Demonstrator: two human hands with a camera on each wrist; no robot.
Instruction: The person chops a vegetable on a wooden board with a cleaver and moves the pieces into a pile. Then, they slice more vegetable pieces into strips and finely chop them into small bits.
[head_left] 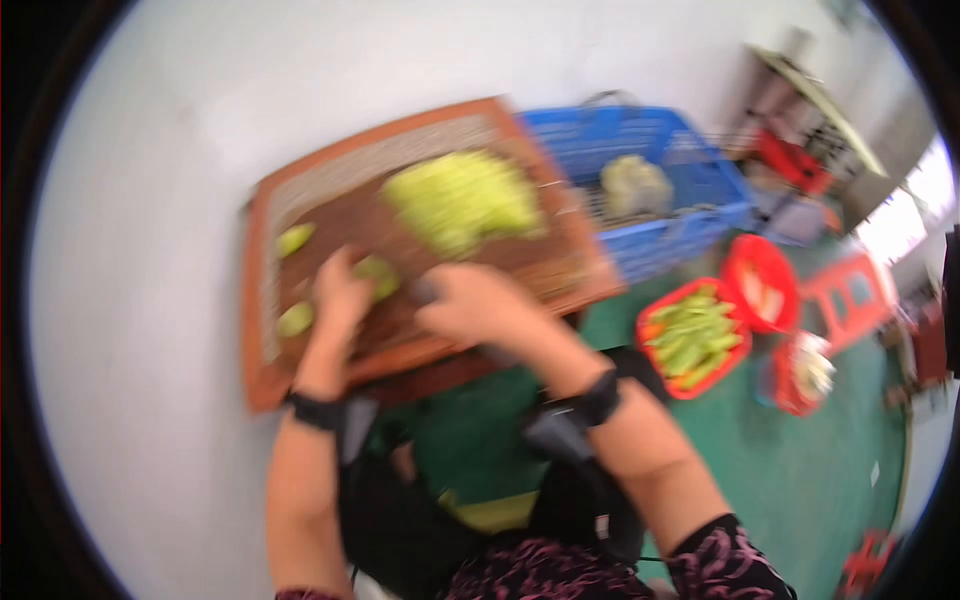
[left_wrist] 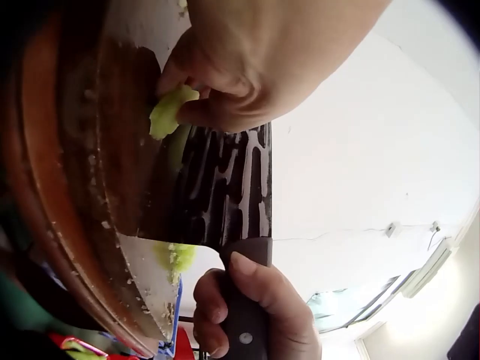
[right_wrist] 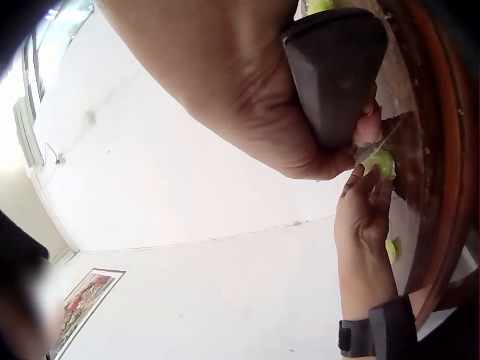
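Observation:
A cleaver with a dark handle [left_wrist: 246, 322] is gripped in the right hand [head_left: 480, 305], its dimpled blade [left_wrist: 225, 180] standing against a pale green vegetable piece [left_wrist: 169, 112]. The left hand [head_left: 343, 295] holds that piece on the wooden board between thumb and fingers, close beside the blade. In the head view, a heap of chopped green pieces [head_left: 465, 200] lies on the board [head_left: 440, 348] above the hands. Two more green chunks [head_left: 295, 238] rest at the board's left side. The right wrist view shows the right hand's fingers around the handle [right_wrist: 337, 75].
Right of the board stands a blue crate [head_left: 650, 245] with a pale bag in it. On the green floor are a red basket [head_left: 742, 350] of long green vegetables, a red bowl [head_left: 745, 262] and a red stool [head_left: 850, 300]. A white wall borders the board.

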